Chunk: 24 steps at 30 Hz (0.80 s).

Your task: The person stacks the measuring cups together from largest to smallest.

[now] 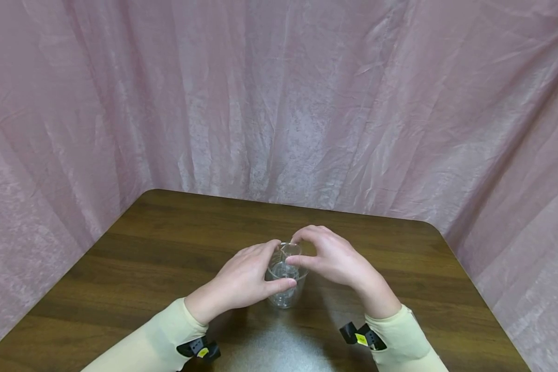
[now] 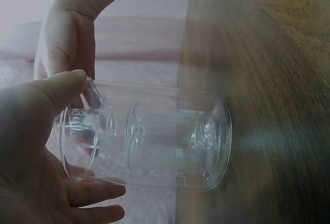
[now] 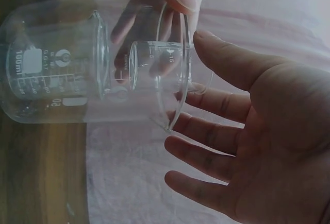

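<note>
A large clear glass beaker stands upright on the table under both hands. Inside it sits a smaller beaker with white graduations and a 100 ml mark. A third, smallest beaker is partly inside the large one's mouth, above the 100 ml beaker. My left hand grips the large beaker near its rim, thumb on one side and fingers on the other. With thumb and index finger at its rim, my right hand pinches the smallest beaker; its other fingers are spread beside the large beaker's rim.
The brown wooden table has rounded far corners. A pink velvety curtain hangs behind it and at both sides. Each wrist carries a small black camera, the left one and the right one.
</note>
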Motion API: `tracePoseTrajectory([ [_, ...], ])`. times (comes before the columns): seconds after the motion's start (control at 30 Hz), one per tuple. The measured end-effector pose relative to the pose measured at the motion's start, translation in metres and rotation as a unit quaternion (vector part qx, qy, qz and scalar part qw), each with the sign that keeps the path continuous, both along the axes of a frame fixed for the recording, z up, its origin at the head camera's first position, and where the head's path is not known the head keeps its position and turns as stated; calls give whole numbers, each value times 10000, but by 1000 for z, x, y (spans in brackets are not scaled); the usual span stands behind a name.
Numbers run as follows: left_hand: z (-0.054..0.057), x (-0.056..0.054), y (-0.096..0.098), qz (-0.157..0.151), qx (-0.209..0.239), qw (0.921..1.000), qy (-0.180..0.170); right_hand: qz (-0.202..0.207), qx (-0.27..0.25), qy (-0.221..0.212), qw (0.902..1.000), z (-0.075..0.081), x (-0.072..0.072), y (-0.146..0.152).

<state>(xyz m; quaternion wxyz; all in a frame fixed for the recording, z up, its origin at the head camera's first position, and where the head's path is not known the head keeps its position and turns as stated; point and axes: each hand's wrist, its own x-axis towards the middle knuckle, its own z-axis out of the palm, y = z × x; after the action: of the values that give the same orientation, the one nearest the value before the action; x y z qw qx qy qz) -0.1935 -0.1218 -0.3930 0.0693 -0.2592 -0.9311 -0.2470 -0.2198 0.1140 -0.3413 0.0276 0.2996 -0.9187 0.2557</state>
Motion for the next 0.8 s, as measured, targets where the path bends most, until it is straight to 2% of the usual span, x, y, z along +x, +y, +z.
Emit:
tracePoseTrajectory([
  [0.4, 1, 1, 0, -4, 8, 10000, 33, 165, 35, 21, 9999, -6, -2, -2],
  [0.8, 1, 2, 0, 35, -76, 9999, -85, 92, 131, -127, 9998, -8, -1, -5],
])
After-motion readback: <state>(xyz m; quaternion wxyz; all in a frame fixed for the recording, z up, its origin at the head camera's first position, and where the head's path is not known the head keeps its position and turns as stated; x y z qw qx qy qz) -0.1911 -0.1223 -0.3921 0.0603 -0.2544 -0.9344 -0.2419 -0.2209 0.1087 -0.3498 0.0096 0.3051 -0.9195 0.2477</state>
